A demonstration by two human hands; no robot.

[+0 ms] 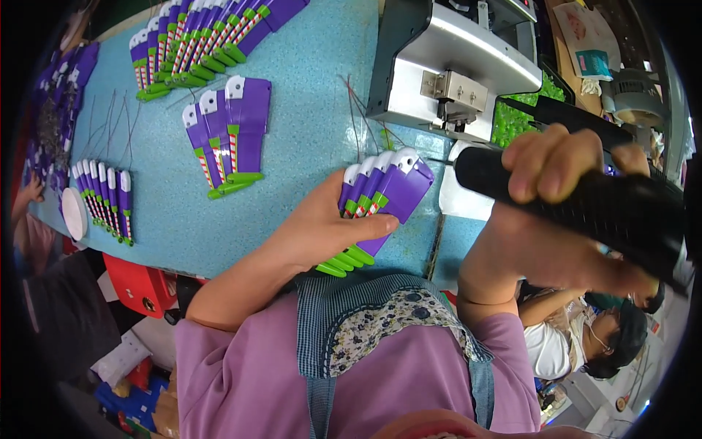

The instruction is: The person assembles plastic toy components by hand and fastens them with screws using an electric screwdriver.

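My left hand (322, 219) is wrapped around a fanned stack of purple plastic toy wings (395, 194) with white ends, red-and-white stripes and green tips. Its thumb presses across the front of the stack, and thin wires rise behind it. On the right, my right hand (563, 197) grips a thick black tool, apparently an electric screwdriver (490, 172). The tool's rounded front end points left toward the white ends of the wings, with a thin dark shaft between them. Much of its rear is blurred.
Three fanned wings (248, 121) lie mid-table, with a larger pile (197, 36) beyond. Slimmer wired pieces (110, 201) stand beside a white round lid (73, 214) at left. A metal machine (431, 73) occupies the back right, near green parts (526, 113). Another person (578, 336) sits at right.
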